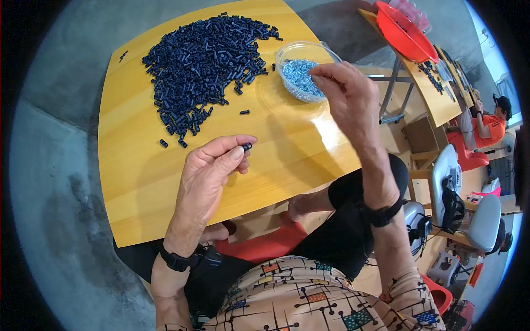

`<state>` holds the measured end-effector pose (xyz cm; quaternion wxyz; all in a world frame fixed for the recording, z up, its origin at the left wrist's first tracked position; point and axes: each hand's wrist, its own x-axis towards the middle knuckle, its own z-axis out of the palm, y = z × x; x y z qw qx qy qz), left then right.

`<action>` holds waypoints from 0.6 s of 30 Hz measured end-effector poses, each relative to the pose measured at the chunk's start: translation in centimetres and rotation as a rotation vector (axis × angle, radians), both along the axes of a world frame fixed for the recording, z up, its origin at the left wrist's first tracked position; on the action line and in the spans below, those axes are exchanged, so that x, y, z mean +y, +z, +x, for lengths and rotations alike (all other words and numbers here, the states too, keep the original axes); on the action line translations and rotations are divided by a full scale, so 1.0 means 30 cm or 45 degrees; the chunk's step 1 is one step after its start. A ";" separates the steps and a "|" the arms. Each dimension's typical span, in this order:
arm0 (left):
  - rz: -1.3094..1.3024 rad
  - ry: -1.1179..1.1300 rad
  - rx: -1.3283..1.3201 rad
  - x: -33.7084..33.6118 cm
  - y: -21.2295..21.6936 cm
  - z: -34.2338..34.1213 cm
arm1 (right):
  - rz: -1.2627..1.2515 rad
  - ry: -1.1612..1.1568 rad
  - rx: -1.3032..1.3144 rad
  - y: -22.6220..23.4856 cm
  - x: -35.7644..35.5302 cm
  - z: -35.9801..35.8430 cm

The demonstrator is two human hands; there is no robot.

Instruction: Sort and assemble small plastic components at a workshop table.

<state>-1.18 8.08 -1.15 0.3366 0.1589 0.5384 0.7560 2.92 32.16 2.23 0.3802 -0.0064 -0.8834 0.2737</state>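
Note:
Between the thumb and fingertips of my left hand [207, 168] is a small black plastic connector [248, 146] with round holes, held just above the table. My right hand [353, 102] hovers at the right rim of a see-through plastic bowl [281, 51], its thumb and forefinger pinched together; whatever lies between those tips is too small to make out. Inside the bowl is a heap of tiny shiny bluish metal pieces [298, 71], perhaps screws. A big pile of black connectors [204, 66] like the held one covers the far left of the table.
The yellow table [143, 204] has a few stray connectors [244, 112] apart from the pile. At the right, another table carries a red basin [406, 33] and black parts. A person in an orange shirt [491, 129] sits farther off, beyond several chairs [447, 176].

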 end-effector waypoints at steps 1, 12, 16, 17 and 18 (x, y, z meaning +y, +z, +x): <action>0.035 -0.007 -0.086 0.006 0.001 0.002 | 0.006 -0.038 -0.177 -0.008 0.029 -0.011; 0.055 -0.019 -0.102 0.002 -0.032 0.002 | 0.331 -0.109 -0.768 -0.029 0.106 -0.156; 0.174 -0.014 -0.321 -0.004 -0.041 -0.013 | 0.159 -0.070 -0.637 -0.040 0.131 -0.155; 0.176 -0.009 -0.321 -0.008 -0.042 -0.015 | -0.042 -0.071 -0.667 -0.035 0.127 -0.153; 0.189 -0.001 -0.349 -0.007 -0.043 -0.016 | -0.036 -0.075 -0.668 -0.024 0.121 -0.147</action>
